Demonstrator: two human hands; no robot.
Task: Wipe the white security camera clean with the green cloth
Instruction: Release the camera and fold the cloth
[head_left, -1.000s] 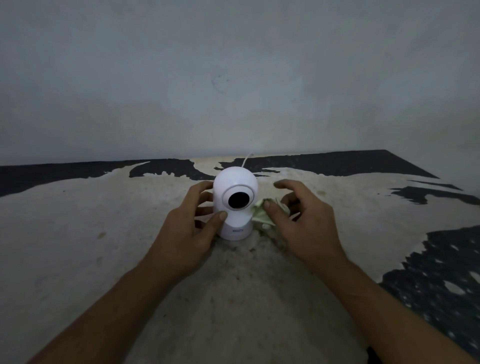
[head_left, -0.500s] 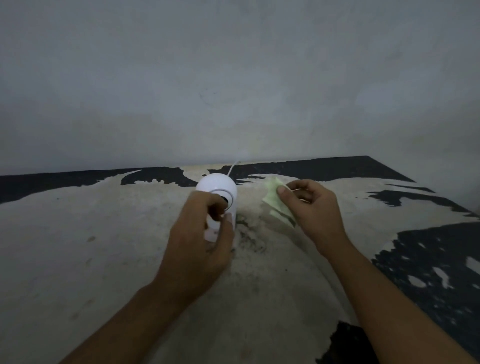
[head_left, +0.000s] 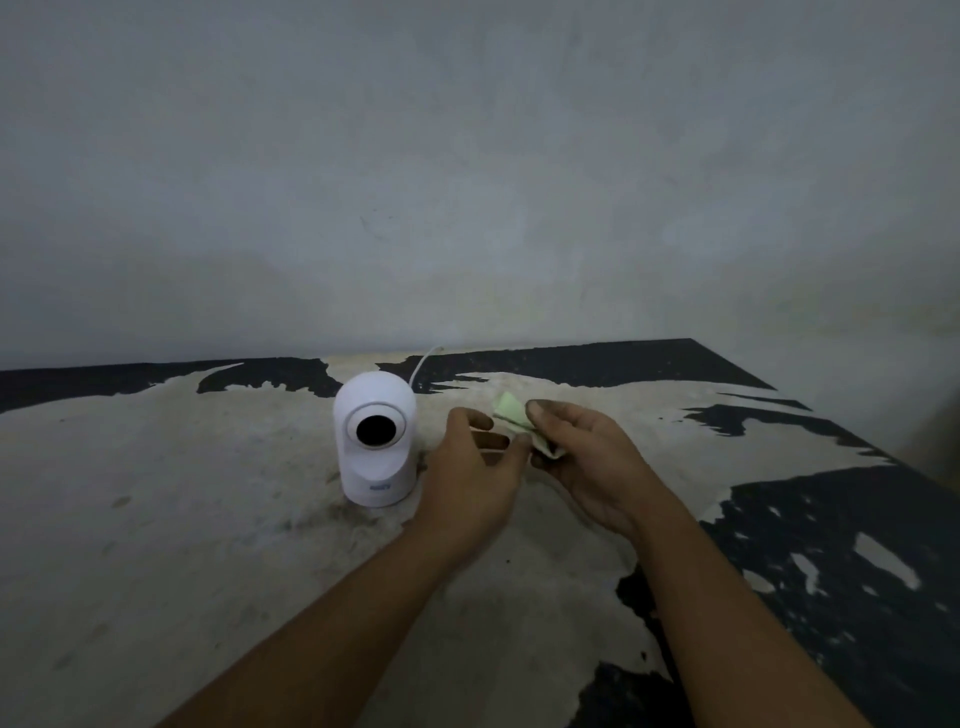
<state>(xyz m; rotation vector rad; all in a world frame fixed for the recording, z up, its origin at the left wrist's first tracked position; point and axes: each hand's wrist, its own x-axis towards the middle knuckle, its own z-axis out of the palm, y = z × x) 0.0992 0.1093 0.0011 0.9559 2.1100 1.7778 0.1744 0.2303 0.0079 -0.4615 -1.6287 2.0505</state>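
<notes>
Standing upright on the worn tabletop (head_left: 156, 545), the white security camera (head_left: 375, 439) is facing the person, and no hand is touching it at this moment. The right hand (head_left: 592, 462) is gripping the green cloth (head_left: 511, 415) between the thumb and the fingers, just to the right of the camera. The left hand (head_left: 467, 467) is reaching across to the same cloth with the fingers half curled; its fingertips are meeting the cloth edge, but it is not clear if they are pinching it or only touching it.

Some things could be going wrong from here. The camera is tall on a small round base, so a sideways push from the cloth with no hand steadying it could be tipping it over or sliding it. A thin white cable (head_left: 423, 361) is running from behind the camera toward the wall (head_left: 467, 182), and a careless pull or turn could be straining it. The tabletop looks dusty and flaking, so the cloth could be picking up dirt if it drops and then smearing the lens.

The camera is looking smooth and bright white, with a rounded head and a dark round lens inside a pale ring. A small logo is showing low on the base, too small to read. The cloth is small, pale green and folded.
</notes>
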